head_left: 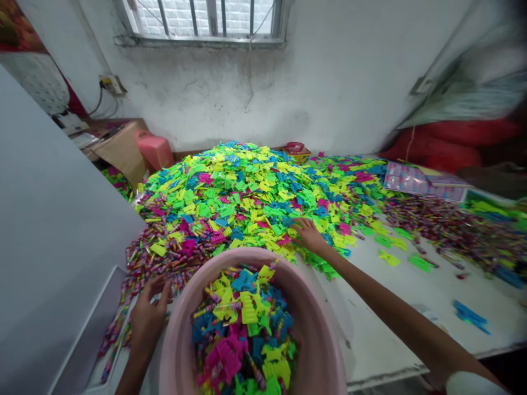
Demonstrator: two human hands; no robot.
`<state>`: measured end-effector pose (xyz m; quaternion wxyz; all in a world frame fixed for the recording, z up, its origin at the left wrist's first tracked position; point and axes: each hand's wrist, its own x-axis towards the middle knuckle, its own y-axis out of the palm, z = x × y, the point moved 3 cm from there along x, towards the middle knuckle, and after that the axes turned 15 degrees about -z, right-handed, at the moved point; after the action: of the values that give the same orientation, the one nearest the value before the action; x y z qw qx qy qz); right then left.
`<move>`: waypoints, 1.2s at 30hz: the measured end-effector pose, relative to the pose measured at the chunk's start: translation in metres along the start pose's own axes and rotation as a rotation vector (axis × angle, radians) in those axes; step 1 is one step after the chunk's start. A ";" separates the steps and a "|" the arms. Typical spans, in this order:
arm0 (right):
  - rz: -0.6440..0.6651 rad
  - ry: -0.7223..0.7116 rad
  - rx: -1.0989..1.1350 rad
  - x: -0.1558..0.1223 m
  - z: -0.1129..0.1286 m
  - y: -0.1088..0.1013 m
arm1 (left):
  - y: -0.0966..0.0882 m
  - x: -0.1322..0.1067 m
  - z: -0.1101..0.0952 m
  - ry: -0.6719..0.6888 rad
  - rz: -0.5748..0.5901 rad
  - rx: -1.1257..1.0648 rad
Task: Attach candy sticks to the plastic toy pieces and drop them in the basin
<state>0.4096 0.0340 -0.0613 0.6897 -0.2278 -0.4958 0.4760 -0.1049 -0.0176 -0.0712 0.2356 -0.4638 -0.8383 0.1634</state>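
A round pink tub (pixel 317 329) is placed at the near edge of a white table (pixel 370 318). It is loaded, below the rim, with a mix of flat plastic toys (pixel 249 307) in yellow, blue, green and pink, among which wrapped sticks are seen; bare inner wall is exposed along the right side. Beyond the tub, a large loose pile (pixel 255 181) of the same toys is heaped toward the wall. Its left flank is covered with more wrapped sticks (pixel 164 263), and a second heap of sticks (pixel 436 225) is spread at the right. The right hand (pixel 308 235) is extended over the tub's far side to the near slope of the pile, its fingers partly bent at the toys; whether any toy is gripped cannot be told. The left hand (pixel 150 307) is held just left of the tub, above the sticks, with fingers loosely curled and a gap left between thumb and fingers; nothing is seen gripped in it. Behind the pile, a red jug (pixel 154 151) is stood beside a cardboard box (pixel 123 159), and a small yellow box (pixel 302 155) is set against the wall; their contents cannot be made out. Red sacks (pixel 436 145) are stacked at the far right.
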 end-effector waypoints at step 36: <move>-0.093 0.485 0.910 -0.093 0.235 -0.068 | -0.017 -0.098 -0.204 0.530 0.256 -0.212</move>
<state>0.2219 -0.1149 0.0437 0.8346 0.0138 -0.0741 0.5456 0.0398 -0.0983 0.0836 0.3736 -0.6140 -0.6950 -0.0233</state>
